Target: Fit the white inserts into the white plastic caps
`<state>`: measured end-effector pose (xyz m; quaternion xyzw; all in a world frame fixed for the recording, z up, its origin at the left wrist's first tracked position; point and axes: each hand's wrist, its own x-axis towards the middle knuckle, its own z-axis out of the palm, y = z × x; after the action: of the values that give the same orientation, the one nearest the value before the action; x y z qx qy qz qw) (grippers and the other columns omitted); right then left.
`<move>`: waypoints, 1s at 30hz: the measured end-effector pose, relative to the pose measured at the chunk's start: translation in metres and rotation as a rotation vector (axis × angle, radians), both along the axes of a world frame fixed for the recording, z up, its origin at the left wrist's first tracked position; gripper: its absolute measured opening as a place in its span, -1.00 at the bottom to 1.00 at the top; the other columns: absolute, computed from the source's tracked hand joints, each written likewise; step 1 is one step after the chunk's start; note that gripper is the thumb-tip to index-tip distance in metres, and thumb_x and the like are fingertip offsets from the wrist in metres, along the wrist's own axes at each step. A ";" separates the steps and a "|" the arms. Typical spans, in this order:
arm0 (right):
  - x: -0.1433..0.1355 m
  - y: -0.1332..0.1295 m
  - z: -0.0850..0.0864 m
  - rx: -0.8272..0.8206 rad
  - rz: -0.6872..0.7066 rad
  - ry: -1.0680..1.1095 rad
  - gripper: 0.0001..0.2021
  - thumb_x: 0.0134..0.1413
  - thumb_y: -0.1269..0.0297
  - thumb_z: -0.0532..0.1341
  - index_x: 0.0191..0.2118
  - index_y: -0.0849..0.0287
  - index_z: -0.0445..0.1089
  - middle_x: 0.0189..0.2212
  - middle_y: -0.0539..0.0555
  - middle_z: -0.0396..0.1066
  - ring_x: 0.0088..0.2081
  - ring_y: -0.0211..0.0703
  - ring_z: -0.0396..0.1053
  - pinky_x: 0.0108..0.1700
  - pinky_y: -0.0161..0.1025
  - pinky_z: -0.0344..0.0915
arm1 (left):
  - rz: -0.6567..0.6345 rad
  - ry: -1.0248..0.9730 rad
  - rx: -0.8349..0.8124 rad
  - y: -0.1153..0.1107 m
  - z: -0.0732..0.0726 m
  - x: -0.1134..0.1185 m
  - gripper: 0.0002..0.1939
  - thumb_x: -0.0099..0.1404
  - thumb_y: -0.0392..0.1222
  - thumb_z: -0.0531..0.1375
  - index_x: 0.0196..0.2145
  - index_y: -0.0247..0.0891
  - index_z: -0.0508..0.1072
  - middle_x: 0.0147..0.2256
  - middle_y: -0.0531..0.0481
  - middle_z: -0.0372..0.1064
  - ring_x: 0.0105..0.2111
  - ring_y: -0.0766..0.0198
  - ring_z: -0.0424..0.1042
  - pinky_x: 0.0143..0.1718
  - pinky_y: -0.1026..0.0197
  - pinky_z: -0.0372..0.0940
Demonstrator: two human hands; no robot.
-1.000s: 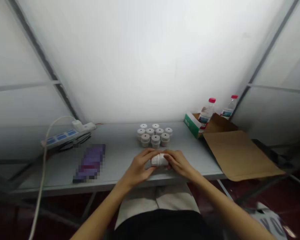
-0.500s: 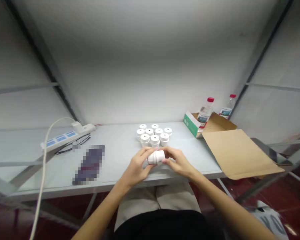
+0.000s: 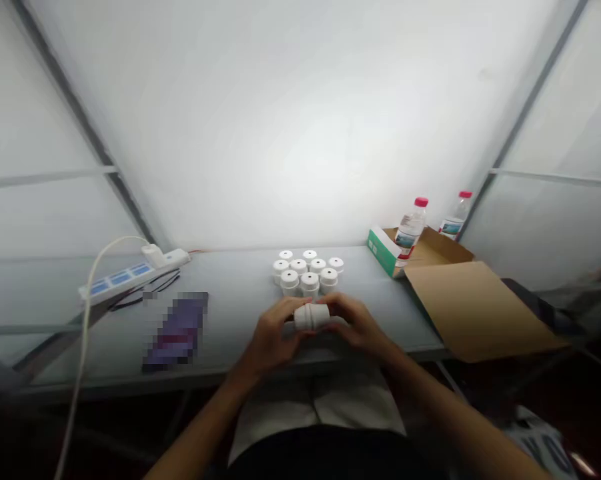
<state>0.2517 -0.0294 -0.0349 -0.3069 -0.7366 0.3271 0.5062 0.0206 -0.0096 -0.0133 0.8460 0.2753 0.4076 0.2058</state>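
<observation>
A white cylindrical piece (image 3: 311, 317) with a ridge round its middle lies sideways between my two hands, above the table's front edge. My left hand (image 3: 276, 333) is closed round its left end, thumb below and fingers above. Round the right end, my right hand (image 3: 355, 323) curls with its thumb and fingers. Just beyond my hands, several similar white pieces (image 3: 309, 281) stand upright in a tight group, each with a small dark hole in its top.
A power strip (image 3: 123, 275) with a white cable and a blurred dark object (image 3: 177, 331) are on the left of the table (image 3: 235, 293). At right, an open cardboard box (image 3: 460, 300) holds a bottle (image 3: 410, 232); another bottle (image 3: 454, 219) stands behind.
The back wall looks brighter and the foreground darker. Both hands keep hold of the white piece, in nearly the same place.
</observation>
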 end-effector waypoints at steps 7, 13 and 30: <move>-0.002 -0.001 -0.006 0.113 -0.055 -0.008 -0.70 0.26 0.40 0.24 0.05 -0.05 0.40 0.05 0.11 0.40 0.12 -0.05 0.42 0.04 -0.09 0.52 | -0.020 -0.065 -0.170 0.001 0.002 0.001 -0.50 0.30 -0.07 0.37 0.18 -0.12 0.49 0.04 -0.18 0.50 0.01 0.03 0.52 -0.06 0.05 0.54; -0.002 0.001 -0.007 0.295 -0.150 -0.128 -0.69 0.23 0.48 0.24 0.03 -0.02 0.39 0.03 0.14 0.44 0.08 -0.01 0.45 0.06 -0.03 0.50 | -0.030 -0.095 -0.197 0.003 0.000 0.000 -0.49 0.28 -0.07 0.39 0.16 -0.16 0.51 0.07 -0.20 0.50 0.04 0.01 0.53 -0.04 0.06 0.54; 0.006 -0.004 -0.001 0.122 -0.112 -0.333 -0.52 0.43 -0.13 0.04 -0.24 0.19 0.46 -0.48 0.03 0.42 -0.46 -0.18 0.33 -0.35 -0.26 0.24 | -0.091 0.106 0.324 -0.003 -0.010 -0.004 -0.41 0.45 -0.30 0.21 0.37 -0.11 0.25 0.11 -0.19 0.43 0.13 0.07 0.47 0.16 0.05 0.45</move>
<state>0.2577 -0.0335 -0.0356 -0.3660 -0.8104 0.1977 0.4126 0.0162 -0.0126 -0.0232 0.9000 0.1778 0.3919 0.0701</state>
